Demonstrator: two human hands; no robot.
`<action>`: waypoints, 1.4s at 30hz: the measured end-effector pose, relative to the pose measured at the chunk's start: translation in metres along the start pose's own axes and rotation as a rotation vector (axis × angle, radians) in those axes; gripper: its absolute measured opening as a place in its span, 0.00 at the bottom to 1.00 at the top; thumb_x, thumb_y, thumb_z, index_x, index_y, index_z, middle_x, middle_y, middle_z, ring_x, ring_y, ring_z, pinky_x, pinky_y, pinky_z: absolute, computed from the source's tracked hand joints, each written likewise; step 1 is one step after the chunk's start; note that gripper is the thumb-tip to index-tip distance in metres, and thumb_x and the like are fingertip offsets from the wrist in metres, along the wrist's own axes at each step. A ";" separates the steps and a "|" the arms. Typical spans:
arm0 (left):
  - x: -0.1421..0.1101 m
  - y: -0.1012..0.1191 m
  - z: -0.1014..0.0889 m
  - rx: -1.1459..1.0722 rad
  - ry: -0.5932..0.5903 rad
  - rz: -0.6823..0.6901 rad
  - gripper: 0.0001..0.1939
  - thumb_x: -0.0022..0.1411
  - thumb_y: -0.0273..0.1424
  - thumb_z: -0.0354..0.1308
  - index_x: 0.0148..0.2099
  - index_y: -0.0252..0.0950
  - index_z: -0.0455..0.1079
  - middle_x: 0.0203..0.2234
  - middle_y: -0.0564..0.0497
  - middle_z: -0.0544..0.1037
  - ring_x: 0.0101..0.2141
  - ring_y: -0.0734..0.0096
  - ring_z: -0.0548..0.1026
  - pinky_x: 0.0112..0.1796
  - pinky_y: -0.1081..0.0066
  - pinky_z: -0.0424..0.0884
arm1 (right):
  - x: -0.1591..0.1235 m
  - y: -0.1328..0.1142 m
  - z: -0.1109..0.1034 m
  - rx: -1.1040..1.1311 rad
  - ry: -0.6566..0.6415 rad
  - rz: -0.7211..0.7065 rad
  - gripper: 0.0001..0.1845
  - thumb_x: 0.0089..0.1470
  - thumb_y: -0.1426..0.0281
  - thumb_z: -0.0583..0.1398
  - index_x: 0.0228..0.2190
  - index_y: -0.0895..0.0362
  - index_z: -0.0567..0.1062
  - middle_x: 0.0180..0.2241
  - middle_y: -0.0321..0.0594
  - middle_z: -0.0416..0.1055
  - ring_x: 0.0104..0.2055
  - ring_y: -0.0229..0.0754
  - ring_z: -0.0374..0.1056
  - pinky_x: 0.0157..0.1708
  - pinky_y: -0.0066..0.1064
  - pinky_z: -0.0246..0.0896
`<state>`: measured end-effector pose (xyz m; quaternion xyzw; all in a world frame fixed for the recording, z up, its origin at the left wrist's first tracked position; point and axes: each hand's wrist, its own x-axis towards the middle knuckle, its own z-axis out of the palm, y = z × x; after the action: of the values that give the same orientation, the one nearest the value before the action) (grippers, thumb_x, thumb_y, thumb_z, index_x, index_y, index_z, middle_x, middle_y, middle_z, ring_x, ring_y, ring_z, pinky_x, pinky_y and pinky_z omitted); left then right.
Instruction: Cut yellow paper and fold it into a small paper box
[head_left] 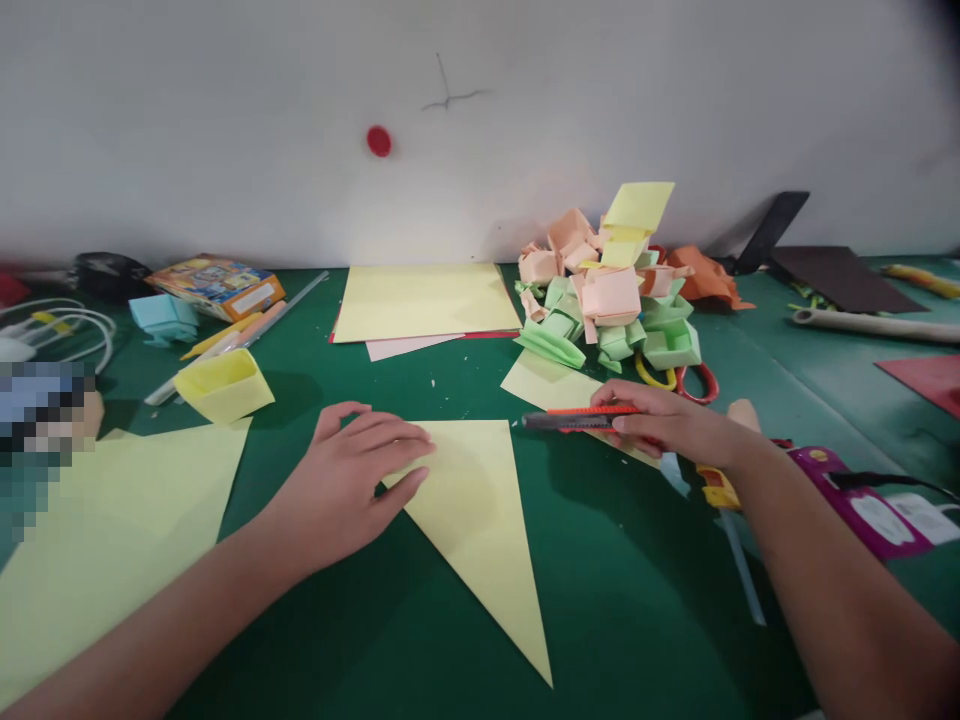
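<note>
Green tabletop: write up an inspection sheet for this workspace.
Surface: dark-green tabletop, pale specks visible.
Job's things: pale-yellow triangular paper; slim orange-and-black cutter.
Clutter: pink, green and yellow folded-paper heap; yellow open paper box at left.
Hands: left hand at the triangular paper's upper left; right hand grips the cutter.
Cables: white looped cable, far left; black cable across a magenta plastic device.
Surroundings: white wall with a round red spot.
</note>
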<state>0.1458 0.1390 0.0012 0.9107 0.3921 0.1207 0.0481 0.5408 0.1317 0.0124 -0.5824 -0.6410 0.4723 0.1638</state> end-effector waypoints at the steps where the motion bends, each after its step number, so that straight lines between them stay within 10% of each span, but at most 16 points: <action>1: -0.001 0.005 -0.002 0.011 -0.011 -0.007 0.18 0.73 0.40 0.48 0.51 0.46 0.78 0.49 0.52 0.82 0.50 0.58 0.77 0.58 0.50 0.60 | 0.000 -0.001 0.000 -0.025 -0.049 0.020 0.11 0.62 0.60 0.57 0.42 0.51 0.73 0.24 0.32 0.69 0.23 0.38 0.61 0.23 0.29 0.55; 10: -0.018 0.054 0.008 0.099 -0.169 -0.042 0.27 0.71 0.44 0.50 0.66 0.38 0.68 0.60 0.44 0.74 0.57 0.46 0.71 0.55 0.45 0.68 | 0.011 0.007 0.001 -0.473 0.221 -0.184 0.14 0.58 0.61 0.58 0.45 0.49 0.76 0.47 0.43 0.73 0.50 0.54 0.68 0.47 0.44 0.66; 22: -0.009 0.007 0.004 -0.108 -0.247 0.233 0.28 0.73 0.34 0.49 0.72 0.45 0.55 0.70 0.51 0.59 0.69 0.59 0.57 0.68 0.52 0.53 | 0.009 0.001 -0.001 -0.431 0.024 -0.277 0.11 0.50 0.74 0.54 0.30 0.53 0.76 0.36 0.39 0.73 0.39 0.47 0.69 0.42 0.39 0.64; 30: -0.005 0.003 0.001 -0.178 -0.187 0.206 0.24 0.71 0.23 0.42 0.55 0.45 0.75 0.65 0.53 0.68 0.65 0.65 0.65 0.67 0.55 0.58 | 0.008 -0.002 0.011 -0.504 0.028 -0.480 0.15 0.55 0.72 0.56 0.40 0.51 0.80 0.47 0.45 0.73 0.51 0.53 0.67 0.53 0.49 0.62; 36: -0.013 0.022 0.014 -0.004 -0.109 -0.102 0.31 0.72 0.48 0.48 0.70 0.39 0.59 0.67 0.44 0.65 0.66 0.49 0.61 0.63 0.46 0.61 | 0.007 -0.026 0.046 -0.645 0.072 -0.571 0.19 0.61 0.61 0.61 0.53 0.50 0.77 0.57 0.47 0.71 0.61 0.58 0.60 0.61 0.56 0.53; 42: -0.026 0.024 0.036 0.134 -0.120 0.002 0.40 0.72 0.55 0.41 0.76 0.37 0.42 0.73 0.44 0.51 0.70 0.48 0.53 0.66 0.46 0.48 | 0.002 -0.039 0.079 -0.721 -0.024 -0.582 0.31 0.61 0.57 0.62 0.63 0.51 0.69 0.67 0.45 0.62 0.67 0.59 0.53 0.63 0.57 0.50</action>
<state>0.1553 0.1041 -0.0342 0.9179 0.3948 0.0394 0.0102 0.4569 0.1059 0.0028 -0.3925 -0.9031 0.1603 0.0691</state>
